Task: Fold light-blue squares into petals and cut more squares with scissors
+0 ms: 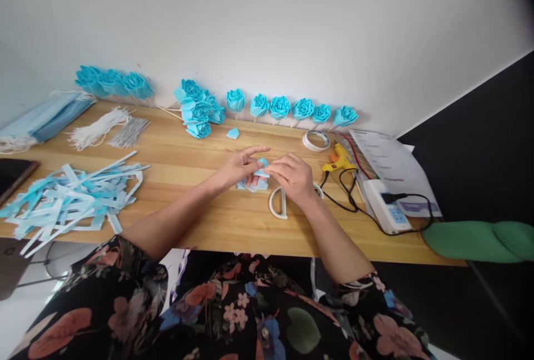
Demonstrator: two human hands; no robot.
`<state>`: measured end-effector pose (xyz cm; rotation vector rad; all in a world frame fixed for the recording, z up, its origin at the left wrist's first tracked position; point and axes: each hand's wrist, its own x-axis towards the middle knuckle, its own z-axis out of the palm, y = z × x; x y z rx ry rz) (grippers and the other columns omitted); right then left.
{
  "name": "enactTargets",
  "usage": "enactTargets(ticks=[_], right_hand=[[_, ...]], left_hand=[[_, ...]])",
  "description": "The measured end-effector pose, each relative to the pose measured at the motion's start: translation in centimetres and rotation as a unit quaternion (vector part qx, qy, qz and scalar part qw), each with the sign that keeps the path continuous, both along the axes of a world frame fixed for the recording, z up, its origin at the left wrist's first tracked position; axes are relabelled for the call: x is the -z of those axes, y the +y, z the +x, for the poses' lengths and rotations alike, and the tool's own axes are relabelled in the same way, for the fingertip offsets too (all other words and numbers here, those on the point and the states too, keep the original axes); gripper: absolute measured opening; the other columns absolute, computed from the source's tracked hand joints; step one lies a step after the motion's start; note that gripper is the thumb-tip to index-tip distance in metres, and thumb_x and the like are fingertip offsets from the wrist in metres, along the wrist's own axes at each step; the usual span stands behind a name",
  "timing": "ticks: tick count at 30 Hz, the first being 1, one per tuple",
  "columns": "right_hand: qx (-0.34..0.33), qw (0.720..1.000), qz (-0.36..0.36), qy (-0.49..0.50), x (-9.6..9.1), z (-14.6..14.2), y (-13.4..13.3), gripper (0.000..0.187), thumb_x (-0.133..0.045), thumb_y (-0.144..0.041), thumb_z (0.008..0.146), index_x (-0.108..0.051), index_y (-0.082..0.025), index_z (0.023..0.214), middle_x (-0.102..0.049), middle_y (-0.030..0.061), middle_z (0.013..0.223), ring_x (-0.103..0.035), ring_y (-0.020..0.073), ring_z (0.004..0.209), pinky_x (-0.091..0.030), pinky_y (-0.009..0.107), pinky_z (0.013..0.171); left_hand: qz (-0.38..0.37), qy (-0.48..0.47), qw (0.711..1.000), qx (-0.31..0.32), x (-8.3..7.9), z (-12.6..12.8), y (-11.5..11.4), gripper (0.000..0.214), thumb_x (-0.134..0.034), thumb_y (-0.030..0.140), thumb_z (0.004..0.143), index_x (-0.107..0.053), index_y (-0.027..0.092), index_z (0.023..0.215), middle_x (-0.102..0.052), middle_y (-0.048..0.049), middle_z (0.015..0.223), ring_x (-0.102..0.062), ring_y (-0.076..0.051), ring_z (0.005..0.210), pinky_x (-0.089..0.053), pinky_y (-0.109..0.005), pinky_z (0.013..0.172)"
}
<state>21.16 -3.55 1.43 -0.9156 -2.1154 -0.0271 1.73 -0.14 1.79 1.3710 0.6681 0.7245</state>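
Over the middle of the wooden table [196,154] my left hand [241,167] and my right hand [292,176] meet and pinch a small light-blue fabric piece [262,166] between their fingertips. My left index finger sticks out above it. More light-blue pieces [251,185] lie on the table just under my hands. White scissors [279,204] rest under my right wrist.
Blue fabric roses [287,108] line the wall, with more roses at the left [112,82]. Cut mask strips [70,196] lie left, ear loops [98,129] and stacked masks [45,118] behind. To the right lie a tape roll [316,140], a yellow glue gun [339,161], a power strip [387,207] and papers [390,165].
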Motion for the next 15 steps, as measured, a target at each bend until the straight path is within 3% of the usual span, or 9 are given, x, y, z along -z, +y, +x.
enactTargets(ticks=[15], right_hand=[[0.025, 0.998, -0.052, 0.022, 0.20, 0.04, 0.12, 0.014, -0.060, -0.026, 0.091, -0.073, -0.026, 0.092, -0.072, 0.0043, 0.086, -0.062, 0.0191, 0.082, -0.048, 0.034, 0.075]], left_hand=[[0.032, -0.043, 0.998, -0.017, 0.52, 0.13, 0.30, 0.065, -0.069, 0.030, 0.080, -0.046, 0.011, 0.138, -0.063, 0.0020, 0.062, -0.054, -0.008, 0.048, -0.043, -0.020, 0.050]])
